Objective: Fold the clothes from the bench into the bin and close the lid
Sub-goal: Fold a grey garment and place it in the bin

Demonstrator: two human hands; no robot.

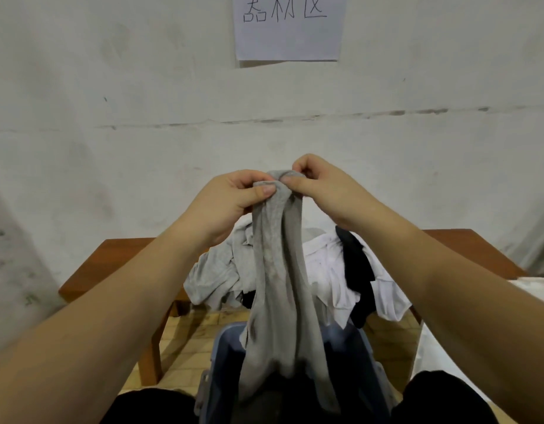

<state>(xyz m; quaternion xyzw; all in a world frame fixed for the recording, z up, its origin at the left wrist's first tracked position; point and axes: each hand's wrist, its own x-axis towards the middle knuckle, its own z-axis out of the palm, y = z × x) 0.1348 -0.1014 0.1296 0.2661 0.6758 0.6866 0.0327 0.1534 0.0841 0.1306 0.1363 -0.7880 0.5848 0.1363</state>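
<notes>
Head view: left hand (234,200) and right hand (319,188) both pinch the top edge of a grey garment (279,286), held up bunched, hanging down into the open blue bin (224,362). Behind, a heap of grey, white and black clothes (325,264) lies on the wooden surface (111,261).

Wall (111,87): we see it white and stained, with a long horizontal crack.
Paper sheet (287,35): we see handwritten characters on it.
Floor (197,335): yellowish tiles.

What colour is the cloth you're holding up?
Grey; the garment hanging from both hands shows plainly in the head view.
</notes>
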